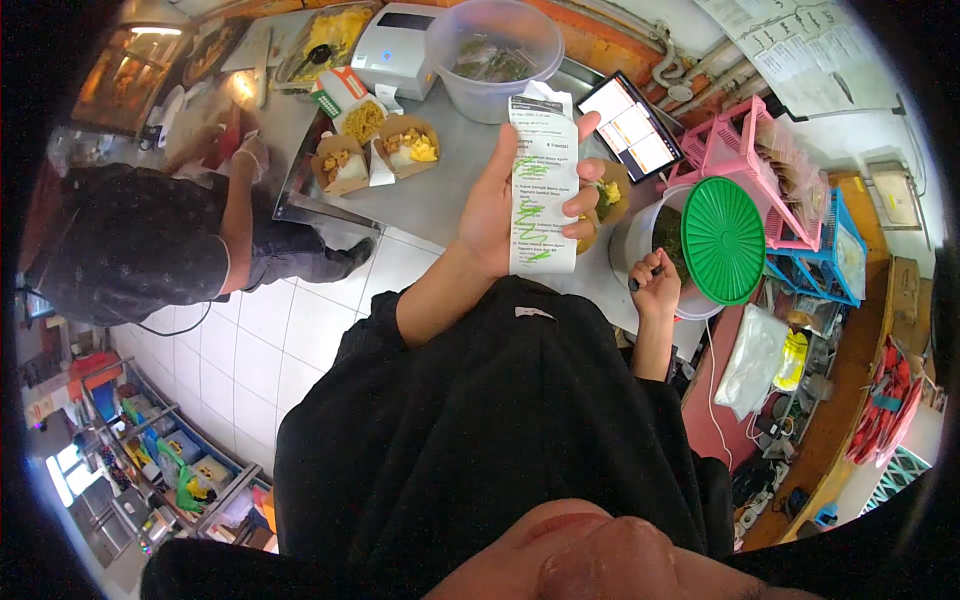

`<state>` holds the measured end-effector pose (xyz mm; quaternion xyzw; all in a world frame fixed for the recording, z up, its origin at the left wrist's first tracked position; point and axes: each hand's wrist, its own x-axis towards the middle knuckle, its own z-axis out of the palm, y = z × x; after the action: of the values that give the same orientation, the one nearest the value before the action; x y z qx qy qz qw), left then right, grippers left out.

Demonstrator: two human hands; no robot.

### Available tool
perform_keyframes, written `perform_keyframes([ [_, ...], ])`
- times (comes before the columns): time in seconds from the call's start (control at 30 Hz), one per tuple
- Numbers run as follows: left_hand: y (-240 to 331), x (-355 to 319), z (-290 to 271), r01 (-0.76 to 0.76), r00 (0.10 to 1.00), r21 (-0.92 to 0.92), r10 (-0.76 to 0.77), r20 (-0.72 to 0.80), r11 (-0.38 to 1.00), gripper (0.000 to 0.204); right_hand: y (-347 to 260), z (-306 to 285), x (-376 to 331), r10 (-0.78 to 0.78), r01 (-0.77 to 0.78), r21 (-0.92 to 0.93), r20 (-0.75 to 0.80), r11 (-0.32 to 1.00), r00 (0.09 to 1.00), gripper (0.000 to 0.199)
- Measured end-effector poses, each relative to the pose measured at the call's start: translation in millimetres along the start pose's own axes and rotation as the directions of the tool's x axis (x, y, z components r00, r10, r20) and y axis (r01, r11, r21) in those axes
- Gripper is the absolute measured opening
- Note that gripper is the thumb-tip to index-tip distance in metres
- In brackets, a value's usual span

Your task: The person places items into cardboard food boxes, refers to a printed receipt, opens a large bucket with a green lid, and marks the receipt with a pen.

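My left hand (489, 214) is closed around a long white paper receipt (543, 232), held up over the metal counter (455, 205). Printed lines on it carry green highlighter marks. My right hand (657, 290) is raised beside a white tub (628, 240) with a green ribbed lid (722, 240) tilted at its right. Its fingers are curled together; a small dark bit shows at them, too little to name. Left of the receipt stand open cardboard boxes of rice and toppings (408, 147) and a box of yellow noodles (364, 121). Another food box (611, 198) is partly hidden behind my left hand.
A white printer (396, 45), a large clear bucket (495, 62) and a lit tablet (629, 124) line the back. Pink baskets (740, 165) and a blue crate (822, 262) stand at right. At left, a person in dark clothes (140, 245) works with gloved hands beside food trays.
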<state>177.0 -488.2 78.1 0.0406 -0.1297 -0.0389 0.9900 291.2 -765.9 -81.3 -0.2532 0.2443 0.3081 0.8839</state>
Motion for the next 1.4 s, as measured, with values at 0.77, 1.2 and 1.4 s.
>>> perform_keyframes([
  [0.77,-4,1,-1,-0.011,1.0,0.016,0.011,-0.001,1.0,0.073,4,5,-1,-0.022,0.021,-0.02,-0.049,1.0,0.999,0.015],
  [1.2,-4,-2,-1,0.012,1.0,0.032,-0.012,-0.023,0.999,0.076,6,-1,0,-0.066,0.065,-0.068,-0.017,0.996,0.998,0.008],
  [1.4,-5,-1,-3,0.011,1.0,0.047,-0.011,0.004,0.999,0.074,8,4,-2,-0.06,0.059,-0.067,-0.016,0.996,0.998,0.01],
])
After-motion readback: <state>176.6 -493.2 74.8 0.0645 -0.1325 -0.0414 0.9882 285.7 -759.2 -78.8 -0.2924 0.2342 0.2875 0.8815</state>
